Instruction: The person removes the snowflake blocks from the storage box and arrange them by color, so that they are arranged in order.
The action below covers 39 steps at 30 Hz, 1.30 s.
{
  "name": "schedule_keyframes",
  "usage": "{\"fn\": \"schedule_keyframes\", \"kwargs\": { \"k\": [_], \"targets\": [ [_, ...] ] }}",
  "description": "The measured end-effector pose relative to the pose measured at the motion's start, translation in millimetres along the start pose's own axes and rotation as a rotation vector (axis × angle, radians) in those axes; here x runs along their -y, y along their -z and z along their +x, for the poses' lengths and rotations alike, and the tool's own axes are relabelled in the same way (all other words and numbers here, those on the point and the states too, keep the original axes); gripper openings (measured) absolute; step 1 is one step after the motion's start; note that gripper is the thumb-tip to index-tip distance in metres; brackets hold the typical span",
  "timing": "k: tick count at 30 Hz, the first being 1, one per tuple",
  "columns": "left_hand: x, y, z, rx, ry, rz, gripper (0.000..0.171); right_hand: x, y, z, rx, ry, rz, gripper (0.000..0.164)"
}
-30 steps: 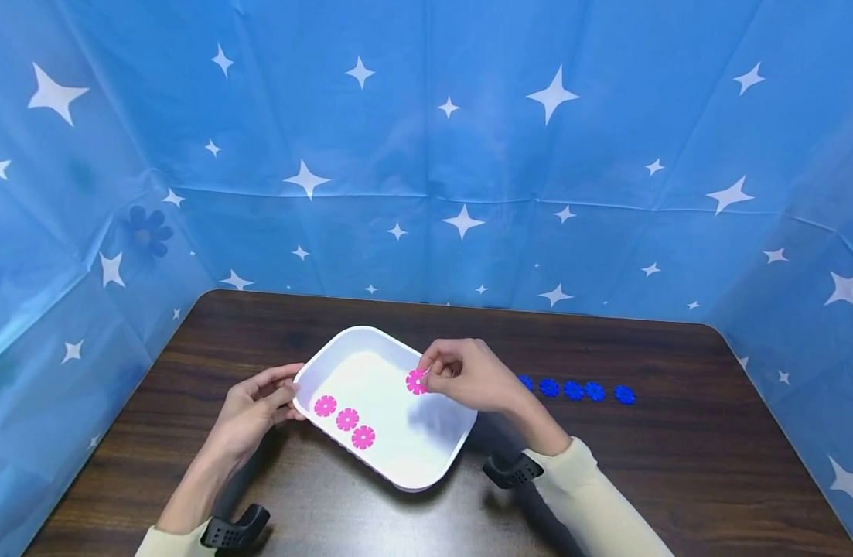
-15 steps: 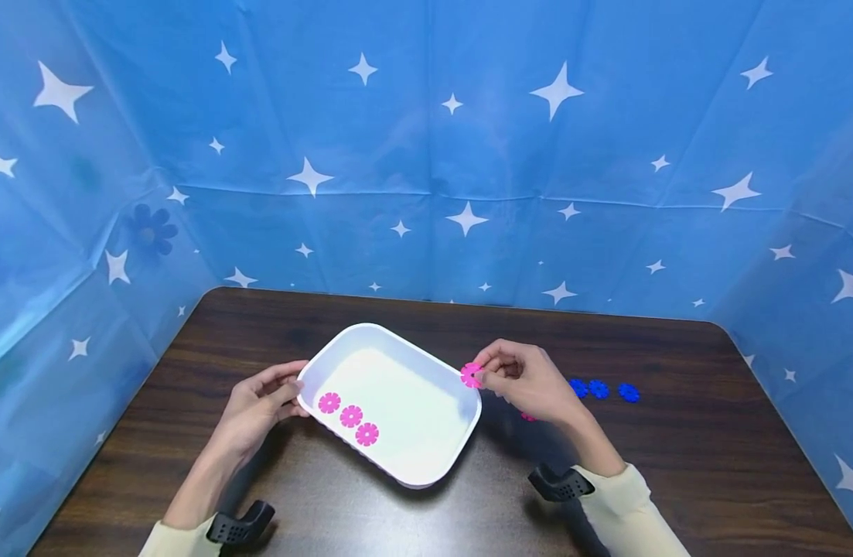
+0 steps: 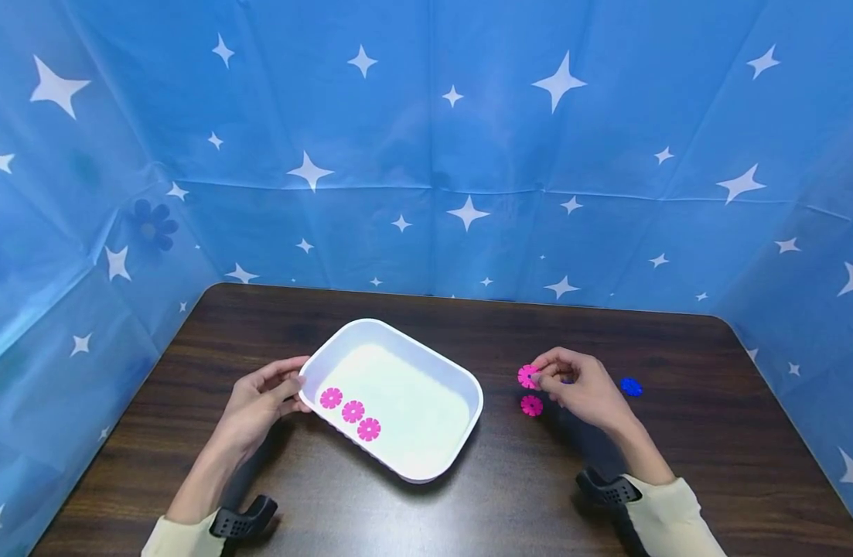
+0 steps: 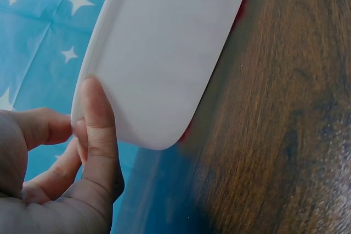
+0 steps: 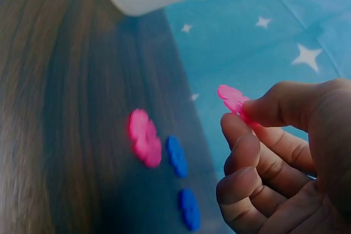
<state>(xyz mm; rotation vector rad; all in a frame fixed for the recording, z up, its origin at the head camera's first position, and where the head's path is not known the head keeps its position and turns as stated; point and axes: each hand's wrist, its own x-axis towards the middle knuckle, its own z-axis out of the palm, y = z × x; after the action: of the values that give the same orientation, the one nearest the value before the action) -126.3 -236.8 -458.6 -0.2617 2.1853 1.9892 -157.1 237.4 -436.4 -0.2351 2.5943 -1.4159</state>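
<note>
My left hand [image 3: 255, 402] pinches the left corner of a white plastic tray [image 3: 426, 402], thumb against its outer wall in the left wrist view. Inside lie three pink notched plastic discs [image 3: 353, 411], in a slanting row along the near left wall. To the right of the tray, my right hand [image 3: 586, 387] holds another pink disc [image 3: 527, 377] between thumb and index finger, raised above the table in the right wrist view [image 5: 230, 98]. Just below it in the head view, a pink disc [image 3: 531, 405] lies on the wood.
One blue notched disc [image 3: 631, 387] shows right of my right hand; in the right wrist view blue discs [image 5: 177, 156] lie beside the pink one. The dark wooden table [image 3: 315, 495] meets a blue star-printed curtain [image 3: 426, 155] at the back and sides.
My right hand has moved right, out from over the tray, still pinching the pink disc. A pink disc on the table has come into view, while most blue ones are now hidden behind the hand.
</note>
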Motion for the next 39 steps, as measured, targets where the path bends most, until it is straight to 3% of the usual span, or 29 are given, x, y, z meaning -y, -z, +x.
{"fn": "schedule_keyframes", "kwargs": {
  "k": [6,11,20,28,39],
  "targets": [
    [-0.2,-0.4,-0.4,-0.005,-0.005,-0.002,0.045,-23,9,-4,-0.029,-0.054,-0.055,0.013],
    [0.3,-0.6,-0.2,-0.001,-0.007,-0.006,0.045,-37,14,-11,-0.028,-0.112,-0.166,0.012],
    [0.9,-0.6,-0.6,-0.004,-0.009,-0.005,0.046,-42,11,-16,-0.096,-0.133,-0.290,0.007],
    [0.4,-0.4,0.6,0.002,-0.016,-0.001,0.045,-25,7,-17,-0.158,-0.062,-0.304,0.010],
    [0.6,-0.5,1.2,-0.002,-0.001,-0.010,0.046,12,-4,-11,-0.047,0.094,-0.207,0.021]
  ]
}}
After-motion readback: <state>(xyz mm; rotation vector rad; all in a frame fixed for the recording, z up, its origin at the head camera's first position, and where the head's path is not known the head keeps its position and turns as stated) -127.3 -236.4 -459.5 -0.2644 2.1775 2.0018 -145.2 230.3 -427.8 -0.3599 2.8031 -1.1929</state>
